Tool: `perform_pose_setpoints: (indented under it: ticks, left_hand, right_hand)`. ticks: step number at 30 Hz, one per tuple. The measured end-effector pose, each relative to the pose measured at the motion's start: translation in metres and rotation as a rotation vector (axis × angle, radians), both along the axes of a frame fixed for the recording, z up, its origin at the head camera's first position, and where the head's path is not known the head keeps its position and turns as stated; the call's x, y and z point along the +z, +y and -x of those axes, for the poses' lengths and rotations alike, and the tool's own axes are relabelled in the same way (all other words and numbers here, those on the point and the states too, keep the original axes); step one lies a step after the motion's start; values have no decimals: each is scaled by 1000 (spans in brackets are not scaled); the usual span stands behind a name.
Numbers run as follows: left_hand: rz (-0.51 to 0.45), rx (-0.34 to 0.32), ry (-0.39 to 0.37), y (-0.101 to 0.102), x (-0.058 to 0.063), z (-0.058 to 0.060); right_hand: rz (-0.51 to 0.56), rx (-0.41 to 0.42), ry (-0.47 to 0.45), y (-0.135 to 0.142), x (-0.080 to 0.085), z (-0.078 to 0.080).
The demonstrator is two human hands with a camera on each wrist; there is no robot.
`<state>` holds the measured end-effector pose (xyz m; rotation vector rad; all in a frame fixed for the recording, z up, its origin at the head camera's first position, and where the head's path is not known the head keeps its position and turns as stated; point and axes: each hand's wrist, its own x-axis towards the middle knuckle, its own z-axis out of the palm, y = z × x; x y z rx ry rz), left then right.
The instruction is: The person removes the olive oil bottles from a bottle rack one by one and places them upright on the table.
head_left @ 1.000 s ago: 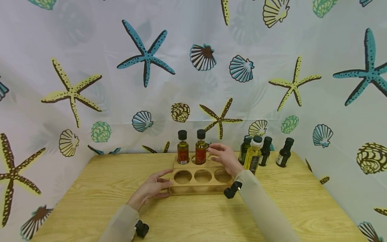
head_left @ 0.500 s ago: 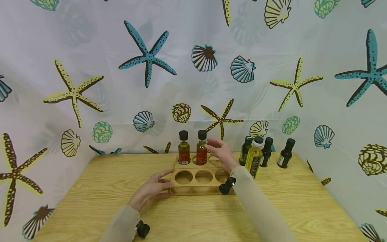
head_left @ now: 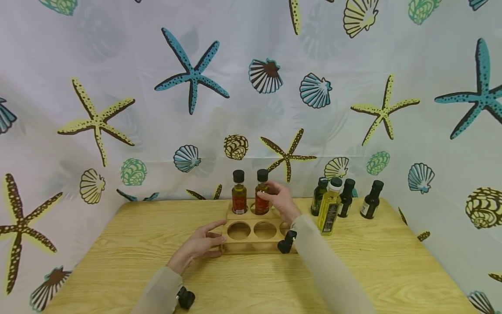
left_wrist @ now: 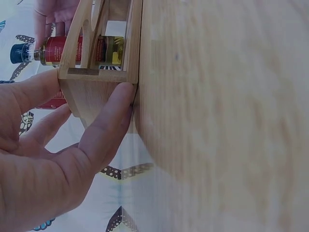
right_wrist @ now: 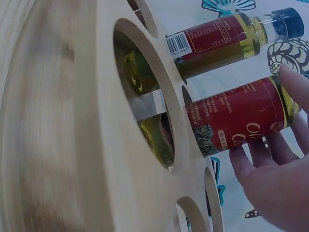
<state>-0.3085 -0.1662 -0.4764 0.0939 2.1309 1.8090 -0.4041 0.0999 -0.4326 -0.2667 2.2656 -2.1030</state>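
Observation:
A two-tier wooden bottle rack (head_left: 256,247) with round holes stands on the table. Two small red-labelled oil bottles sit upright in its back row: the left bottle (head_left: 239,200) and the middle bottle (head_left: 261,205). My right hand (head_left: 283,204) has its fingers around the middle bottle, with fingertips on its label (right_wrist: 241,113) in the right wrist view. My left hand (head_left: 200,242) rests against the rack's left end, fingers spread and fairly straight. In the left wrist view, fingertips touch the end panel (left_wrist: 94,94) near its upper and lower edges.
Right of the rack stand a yellow oil bottle (head_left: 328,211), a dark green bottle (head_left: 318,198) and two dark bottles, one nearer (head_left: 345,199) and one farther right (head_left: 370,201). A shell-and-starfish patterned curtain (head_left: 251,109) hangs behind the wooden table (head_left: 157,226).
My right hand has moved left from beside the middle bottle and brought its fingers around it. My left hand has stayed at the rack's end.

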Motion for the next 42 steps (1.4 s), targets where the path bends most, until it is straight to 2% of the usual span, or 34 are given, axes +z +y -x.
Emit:
perform_pose_setpoints:
  ticks: [7,15,23,34,42]
  left_hand:
    - [1,14,-2,1,-2,1]
    - [17,-7,8,0,0,1]
    - [12,-10,13,1,1,1]
    - [-1,25,6,1,1,1]
    - [4,18,-3,1,1,1]
  right_hand:
    - [-22,-22,14,-3,-3,-2]
    - [-31,-7,45,-3,-4,-2]
    - [-3,15,36,1,-7,0]
    - [24,16,93,4,3,6]
    - [45,-1,89,8,1,6]
